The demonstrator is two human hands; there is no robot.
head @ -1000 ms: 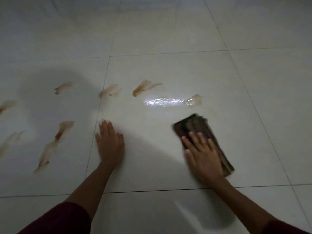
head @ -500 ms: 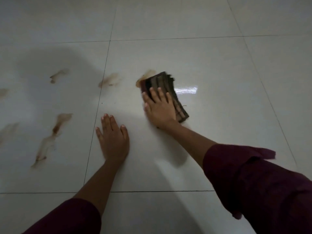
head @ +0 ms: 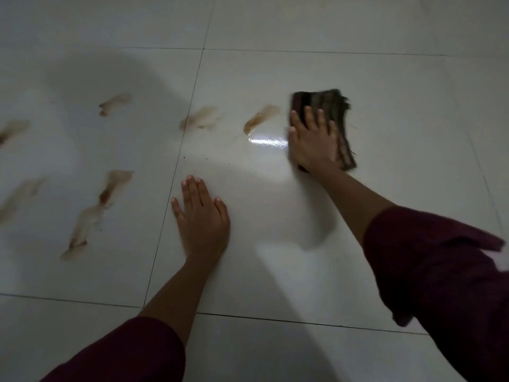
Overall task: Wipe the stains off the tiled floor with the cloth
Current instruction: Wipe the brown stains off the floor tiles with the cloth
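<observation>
A dark folded striped cloth (head: 332,104) lies flat on the white tiled floor (head: 399,119). My right hand (head: 312,143) presses down on it with straight, spread fingers. Just left of the cloth is a brown stain (head: 260,118), with a wet shiny streak (head: 267,142) below it. Another stain (head: 199,119) lies further left beside the tile joint. My left hand (head: 201,219) rests flat on the floor, fingers straight, holding nothing. Several more brown stains, among them one (head: 114,103) and a long one (head: 96,210), mark the tile to the left.
Faint stains (head: 12,130) reach the left edge of the view. Dark grout lines (head: 176,172) divide the large tiles. My shadow darkens the upper left tile. Dark red sleeves cover both forearms near the bottom.
My right hand has slid the cloth to the right, off the stain it covered half a second ago. That stain shows again. My left hand has stayed in place.
</observation>
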